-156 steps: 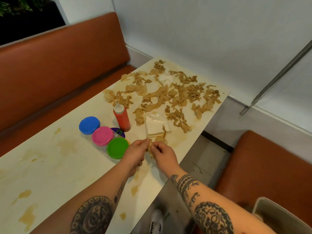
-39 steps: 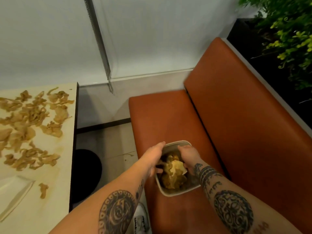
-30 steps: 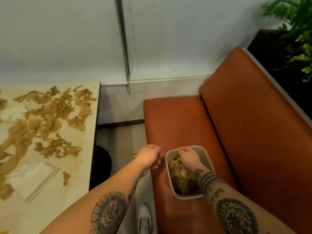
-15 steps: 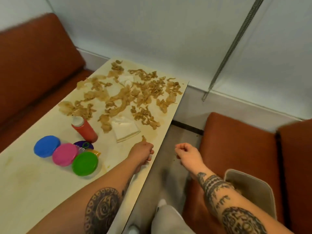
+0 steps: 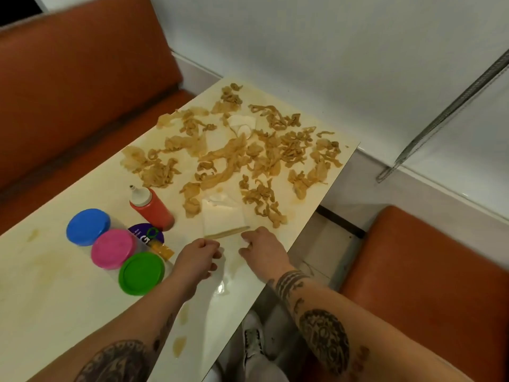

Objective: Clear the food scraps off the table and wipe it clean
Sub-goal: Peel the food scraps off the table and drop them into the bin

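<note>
Bench (image 5: 68, 299) runs away toward wall (image 5: 330, 51). Food scraps (image 5: 234, 158) spread over far end of bench. Napkin (image 5: 221, 216) lies at near edge of scraps. Squeeze bottle (image 5: 151, 208) stands just left of napkin. Three round lids sit close together in diagonal row, left of and nearer than bottle: far lid (image 5: 88, 226), middle lid (image 5: 113, 248), near lid (image 5: 141, 272). Left hand (image 5: 197, 260) and right hand (image 5: 264, 250) are side by side over bench, just before napkin. Left seat (image 5: 68, 92) is beside bench; right seat (image 5: 427, 271) is across floor gap.
</note>
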Demonstrator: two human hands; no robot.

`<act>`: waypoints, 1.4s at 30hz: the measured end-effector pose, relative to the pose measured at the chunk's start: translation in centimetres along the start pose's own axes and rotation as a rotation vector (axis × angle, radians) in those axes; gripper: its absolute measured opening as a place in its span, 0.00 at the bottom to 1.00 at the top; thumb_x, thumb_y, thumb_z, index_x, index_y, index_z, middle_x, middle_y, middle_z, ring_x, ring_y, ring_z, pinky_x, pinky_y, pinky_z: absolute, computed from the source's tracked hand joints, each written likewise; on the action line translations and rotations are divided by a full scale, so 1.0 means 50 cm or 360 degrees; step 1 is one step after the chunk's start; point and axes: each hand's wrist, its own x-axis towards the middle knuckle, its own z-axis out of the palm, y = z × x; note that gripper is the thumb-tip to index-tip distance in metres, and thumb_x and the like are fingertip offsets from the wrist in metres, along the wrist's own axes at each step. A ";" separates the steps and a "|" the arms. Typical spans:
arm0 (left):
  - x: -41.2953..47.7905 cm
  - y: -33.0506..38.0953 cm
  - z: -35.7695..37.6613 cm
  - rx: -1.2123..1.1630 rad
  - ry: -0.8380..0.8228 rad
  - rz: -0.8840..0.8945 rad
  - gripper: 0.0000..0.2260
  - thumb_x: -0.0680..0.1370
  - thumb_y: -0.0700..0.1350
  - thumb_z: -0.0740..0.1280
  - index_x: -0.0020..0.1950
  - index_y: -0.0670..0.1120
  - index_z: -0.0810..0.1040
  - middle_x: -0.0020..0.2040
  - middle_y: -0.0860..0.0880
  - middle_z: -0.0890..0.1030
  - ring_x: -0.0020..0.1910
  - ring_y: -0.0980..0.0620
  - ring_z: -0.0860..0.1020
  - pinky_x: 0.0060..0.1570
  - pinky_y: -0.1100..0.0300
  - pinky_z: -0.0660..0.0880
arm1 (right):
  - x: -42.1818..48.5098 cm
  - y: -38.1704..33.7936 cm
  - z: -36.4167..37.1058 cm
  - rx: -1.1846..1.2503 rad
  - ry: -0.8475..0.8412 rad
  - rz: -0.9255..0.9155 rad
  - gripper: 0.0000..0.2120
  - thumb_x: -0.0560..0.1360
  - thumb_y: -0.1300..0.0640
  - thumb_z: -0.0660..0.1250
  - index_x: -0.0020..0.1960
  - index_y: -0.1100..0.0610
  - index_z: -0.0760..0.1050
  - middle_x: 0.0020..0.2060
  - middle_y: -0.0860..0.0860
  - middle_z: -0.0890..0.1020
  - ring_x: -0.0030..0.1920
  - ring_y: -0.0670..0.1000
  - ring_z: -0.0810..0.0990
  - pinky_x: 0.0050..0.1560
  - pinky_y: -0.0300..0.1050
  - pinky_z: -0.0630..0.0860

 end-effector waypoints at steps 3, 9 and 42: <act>0.011 0.017 0.015 0.0016 -0.0011 0.0012 0.06 0.83 0.45 0.64 0.55 0.48 0.80 0.50 0.47 0.84 0.41 0.47 0.79 0.41 0.55 0.76 | 0.020 0.019 0.010 -0.0186 -0.0032 -0.0084 0.12 0.82 0.55 0.62 0.62 0.55 0.80 0.54 0.53 0.75 0.54 0.56 0.78 0.55 0.54 0.78; 0.036 0.068 0.048 -0.0103 -0.0022 0.0028 0.07 0.83 0.44 0.63 0.54 0.47 0.81 0.50 0.44 0.84 0.39 0.47 0.79 0.41 0.55 0.79 | 0.036 0.029 -0.034 0.0363 0.0038 0.0064 0.08 0.80 0.56 0.66 0.58 0.49 0.77 0.47 0.46 0.80 0.47 0.50 0.79 0.52 0.49 0.79; 0.115 0.161 0.136 0.0006 0.0028 0.0211 0.06 0.81 0.47 0.63 0.54 0.48 0.78 0.43 0.48 0.78 0.36 0.48 0.74 0.34 0.58 0.72 | 0.065 0.084 -0.172 0.1198 0.0329 0.0254 0.06 0.76 0.57 0.74 0.50 0.53 0.78 0.35 0.45 0.81 0.36 0.44 0.80 0.42 0.44 0.80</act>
